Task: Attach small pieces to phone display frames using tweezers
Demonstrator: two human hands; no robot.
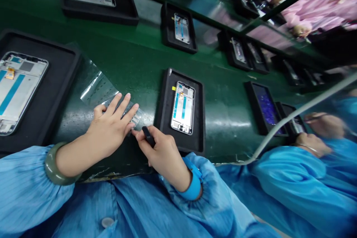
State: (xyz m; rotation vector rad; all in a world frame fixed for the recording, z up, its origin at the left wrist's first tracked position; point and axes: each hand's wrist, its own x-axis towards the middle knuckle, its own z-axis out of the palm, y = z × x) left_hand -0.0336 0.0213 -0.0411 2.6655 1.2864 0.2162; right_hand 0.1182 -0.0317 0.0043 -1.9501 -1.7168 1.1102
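My left hand (111, 124) lies with its fingers spread over a clear plastic film sheet (97, 85) on the green work surface. Small pale pieces show on the film's near end, by my fingertips. In my right hand (161, 148) a slim black tool (148, 136) is pinched; its tip is hidden, so its exact kind does not show. Both hands' fingertips almost meet at the film's edge. Just right of them, a phone frame (183, 108) with blue strips and a yellow tab rests in a black tray (199, 119).
On the left stands a black tray (60, 67) holding a larger-looking phone frame (23, 89). More trays with phone frames line the back, such as one tray (126, 11). A grey cable (301, 109) crosses at right, before a co-worker's hands (312, 143).
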